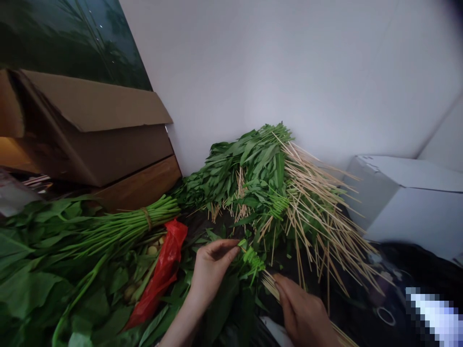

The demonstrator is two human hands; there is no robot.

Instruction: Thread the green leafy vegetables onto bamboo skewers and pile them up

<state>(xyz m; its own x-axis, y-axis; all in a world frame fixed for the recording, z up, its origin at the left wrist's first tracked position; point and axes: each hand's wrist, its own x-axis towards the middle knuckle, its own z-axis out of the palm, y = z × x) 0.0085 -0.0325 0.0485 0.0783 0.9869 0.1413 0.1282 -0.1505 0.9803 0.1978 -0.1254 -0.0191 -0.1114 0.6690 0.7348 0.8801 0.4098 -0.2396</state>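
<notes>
My right hand (304,308) is closed around several thin bamboo skewers (270,285). Folded green stems (253,260) are threaded in a row along the end of one skewer, with long leaves hanging below. My left hand (211,270) pinches the far end of these greens between thumb and forefinger, so its fingertips partly hide what they grip. Behind my hands lies a large heap of skewered leafy greens (249,154), their bare skewers (321,207) fanning out to the right.
At left, a bundle of leafy stems (123,224) is tied with a band. A red plastic bag (161,274) lies between it and my left hand. An open cardboard box (108,149) stands at back left, a white box (415,207) at right. A white wall (289,62) rises behind.
</notes>
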